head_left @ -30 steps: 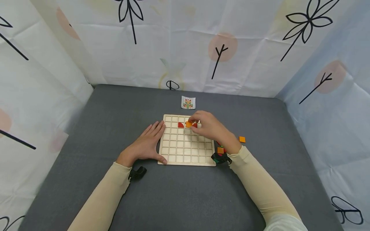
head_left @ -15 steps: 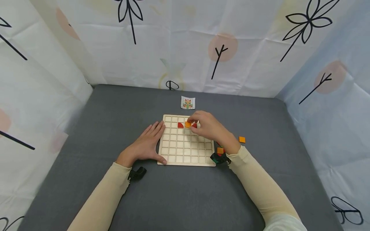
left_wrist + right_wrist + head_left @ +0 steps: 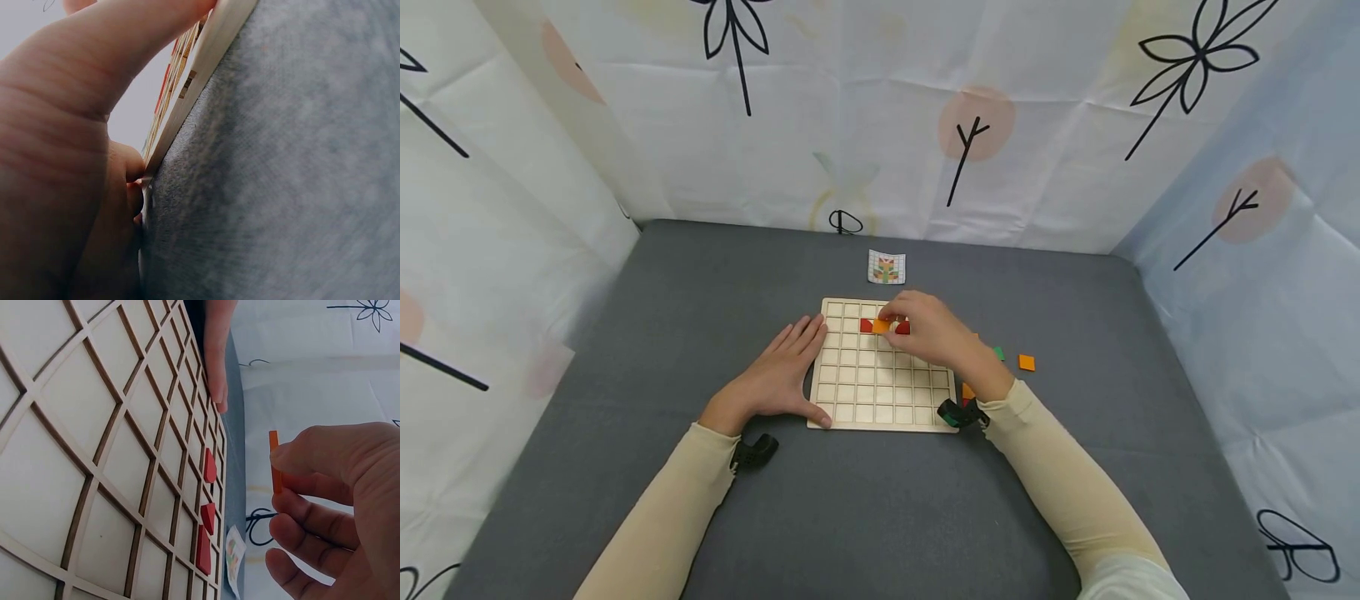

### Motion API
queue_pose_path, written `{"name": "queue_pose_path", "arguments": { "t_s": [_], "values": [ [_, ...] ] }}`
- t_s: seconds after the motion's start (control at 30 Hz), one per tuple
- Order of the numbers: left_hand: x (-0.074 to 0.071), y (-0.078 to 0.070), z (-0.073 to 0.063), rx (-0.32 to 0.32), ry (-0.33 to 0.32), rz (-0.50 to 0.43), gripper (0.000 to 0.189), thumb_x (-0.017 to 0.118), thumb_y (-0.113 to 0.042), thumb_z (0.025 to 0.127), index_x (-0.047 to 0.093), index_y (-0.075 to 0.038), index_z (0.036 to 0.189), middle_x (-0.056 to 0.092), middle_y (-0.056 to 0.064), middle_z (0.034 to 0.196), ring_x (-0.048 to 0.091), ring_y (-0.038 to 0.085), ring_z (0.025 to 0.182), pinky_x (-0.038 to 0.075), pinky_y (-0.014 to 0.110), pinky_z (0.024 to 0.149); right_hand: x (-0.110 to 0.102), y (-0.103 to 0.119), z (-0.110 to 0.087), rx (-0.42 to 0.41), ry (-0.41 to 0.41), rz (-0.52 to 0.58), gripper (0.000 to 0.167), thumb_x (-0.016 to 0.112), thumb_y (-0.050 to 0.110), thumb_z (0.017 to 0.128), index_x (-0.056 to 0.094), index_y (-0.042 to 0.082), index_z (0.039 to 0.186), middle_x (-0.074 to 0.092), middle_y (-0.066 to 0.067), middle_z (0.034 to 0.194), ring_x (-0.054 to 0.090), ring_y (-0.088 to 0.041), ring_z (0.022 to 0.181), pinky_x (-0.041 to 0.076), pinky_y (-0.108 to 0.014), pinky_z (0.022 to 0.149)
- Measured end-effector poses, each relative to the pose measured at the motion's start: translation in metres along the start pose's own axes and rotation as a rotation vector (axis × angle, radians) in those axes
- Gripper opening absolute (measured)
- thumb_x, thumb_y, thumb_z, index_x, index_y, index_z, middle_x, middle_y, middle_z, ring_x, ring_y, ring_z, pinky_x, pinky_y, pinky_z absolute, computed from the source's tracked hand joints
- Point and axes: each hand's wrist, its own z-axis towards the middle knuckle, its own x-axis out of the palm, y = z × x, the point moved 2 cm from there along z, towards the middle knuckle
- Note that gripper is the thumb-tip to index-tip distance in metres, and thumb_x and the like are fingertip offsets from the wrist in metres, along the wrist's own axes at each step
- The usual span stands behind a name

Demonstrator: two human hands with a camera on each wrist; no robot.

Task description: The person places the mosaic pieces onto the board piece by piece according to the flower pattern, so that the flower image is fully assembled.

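My right hand (image 3: 928, 332) pinches a thin orange square tile (image 3: 881, 327) between thumb and fingers above the wooden grid board (image 3: 872, 392). In the right wrist view the orange tile (image 3: 275, 462) stands edge-on, apart from the board. Three red pieces sit in the board's far rows there, among them one red piece (image 3: 210, 465) nearer the left hand. My left hand (image 3: 780, 371) lies along the board's left edge with fingers straight and spread, its thumb at the near-left corner. In the left wrist view that thumb (image 3: 144, 37) touches the board's side (image 3: 200, 81).
A small card with a coloured grid pattern (image 3: 887, 267) lies beyond the board. To the right are an orange tile (image 3: 1026, 362), a green piece (image 3: 998, 353) and more tiles partly hidden by the right forearm. Patterned white cloth (image 3: 880, 125) surrounds the grey table (image 3: 850, 517).
My right hand has shifted slightly left with the orange tile, towards the left red piece. A green piece now shows beside the right forearm. The left hand stays on the board's edge.
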Motion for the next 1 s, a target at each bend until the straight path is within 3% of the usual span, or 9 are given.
{"name": "queue_pose_path", "arguments": {
  "t_s": [0.23,0.43,0.73,1.0],
  "values": [
    [-0.002,-0.002,-0.002,-0.008,0.001,0.010,0.163,0.078,-0.095,0.063,0.003,-0.003,0.174,-0.006,0.013,0.181,-0.008,0.033,0.166,-0.005,0.050,0.132,0.007,0.001,0.004,0.001,0.025,-0.003,0.025,0.078,0.011,0.100,0.078,0.004,0.124,0.070,-0.006,0.116,0.067,-0.029,0.100,0.057,-0.035,0.083],
    [-0.006,-0.008,-0.004,-0.010,0.003,0.027,0.160,0.085,-0.086,0.065,0.005,0.000,0.173,-0.003,0.016,0.181,-0.004,0.036,0.166,0.000,0.053,0.133,0.012,0.002,0.008,-0.010,0.049,-0.018,0.026,0.076,0.007,0.099,0.078,0.003,0.124,0.071,-0.008,0.113,0.065,-0.026,0.101,0.056,-0.036,0.086],
    [-0.003,-0.006,-0.002,0.000,-0.012,0.001,0.163,0.078,-0.095,0.063,0.005,0.000,0.173,-0.003,0.017,0.181,-0.005,0.036,0.166,-0.002,0.052,0.133,0.021,0.003,0.013,-0.020,0.057,-0.082,0.026,0.078,0.011,0.099,0.079,0.003,0.124,0.072,-0.008,0.113,0.065,-0.022,0.100,0.056,-0.037,0.089],
    [-0.006,-0.009,-0.003,0.001,-0.012,0.005,0.162,0.082,-0.091,0.064,0.006,0.001,0.173,-0.002,0.017,0.181,-0.004,0.037,0.166,0.000,0.053,0.133,0.029,-0.001,0.018,-0.020,0.078,-0.100,0.023,0.075,0.009,0.099,0.080,0.004,0.121,0.073,-0.007,0.117,0.066,-0.023,0.107,0.055,-0.039,0.096]
  ]
}}
